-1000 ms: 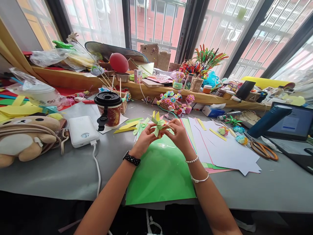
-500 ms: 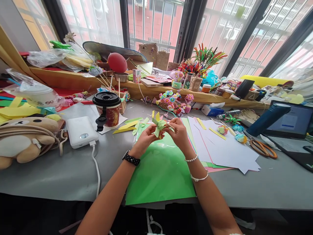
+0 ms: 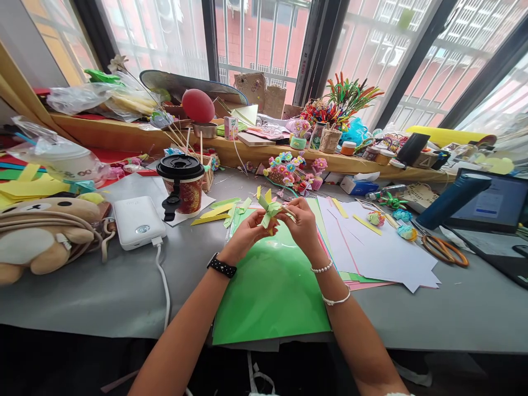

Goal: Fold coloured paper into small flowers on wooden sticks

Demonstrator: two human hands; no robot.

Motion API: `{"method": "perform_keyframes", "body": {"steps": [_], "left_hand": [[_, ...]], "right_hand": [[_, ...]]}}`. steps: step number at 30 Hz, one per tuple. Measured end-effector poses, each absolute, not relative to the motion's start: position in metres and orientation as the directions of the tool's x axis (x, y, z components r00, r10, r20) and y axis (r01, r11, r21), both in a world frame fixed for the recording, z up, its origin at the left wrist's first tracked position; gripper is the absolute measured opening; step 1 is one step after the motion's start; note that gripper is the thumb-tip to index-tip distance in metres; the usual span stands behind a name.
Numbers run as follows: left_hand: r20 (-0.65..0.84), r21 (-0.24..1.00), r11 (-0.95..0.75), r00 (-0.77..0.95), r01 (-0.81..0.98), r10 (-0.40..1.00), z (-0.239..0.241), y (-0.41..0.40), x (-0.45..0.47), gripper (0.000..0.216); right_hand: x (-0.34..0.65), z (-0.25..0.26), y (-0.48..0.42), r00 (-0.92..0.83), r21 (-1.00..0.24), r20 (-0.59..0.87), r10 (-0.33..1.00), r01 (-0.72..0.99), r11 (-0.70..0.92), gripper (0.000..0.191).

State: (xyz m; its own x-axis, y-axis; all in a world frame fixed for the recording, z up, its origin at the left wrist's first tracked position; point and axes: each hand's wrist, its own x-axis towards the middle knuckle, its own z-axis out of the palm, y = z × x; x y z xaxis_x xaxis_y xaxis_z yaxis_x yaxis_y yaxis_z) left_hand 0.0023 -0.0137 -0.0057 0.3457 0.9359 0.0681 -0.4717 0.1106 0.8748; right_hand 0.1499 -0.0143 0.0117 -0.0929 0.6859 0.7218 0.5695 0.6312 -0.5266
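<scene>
Both my hands meet above a green paper sheet (image 3: 270,291) on the grey table (image 3: 103,291). My left hand (image 3: 246,236) and my right hand (image 3: 302,223) pinch a small folded paper piece of light green and yellow strips (image 3: 269,209), with strip ends sticking out upward and sideways. The left wrist wears a black band, the right wrist two bracelets. Fingers of both hands are curled round the piece.
Loose green and yellow paper strips (image 3: 218,209) lie behind the hands. White and coloured sheets (image 3: 379,253) lie to the right, with scissors (image 3: 447,252) and a laptop (image 3: 490,212). A lidded coffee cup (image 3: 182,181), a power bank (image 3: 137,221) and a plush bear (image 3: 45,231) sit left.
The hands have barely shifted; the fingers have worked the folded strip piece a little, and it sits slightly higher and more to the right.
</scene>
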Motion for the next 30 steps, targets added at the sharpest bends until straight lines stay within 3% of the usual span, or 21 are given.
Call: {"method": "perform_keyframes", "body": {"steps": [6, 12, 30], "left_hand": [[0.044, 0.871, 0.131, 0.341, -0.473, 0.939, -0.006, -0.014, 0.001, 0.039], [0.036, 0.902, 0.124, 0.357, -0.413, 0.933, -0.007, -0.013, -0.002, 0.032], [0.046, 0.904, 0.141, 0.42, -0.403, 0.906, -0.009, -0.014, -0.002, 0.031]], "right_hand": [[0.156, 0.012, -0.011, -0.173, -0.505, 0.715, 0.677, 0.542, 0.672, 0.014], [0.16, 0.011, -0.007, -0.259, -0.475, 0.682, 0.684, 0.555, 0.683, 0.026], [0.158, 0.02, -0.016, -0.288, -0.463, 0.71, 0.642, 0.496, 0.734, 0.013]]}}
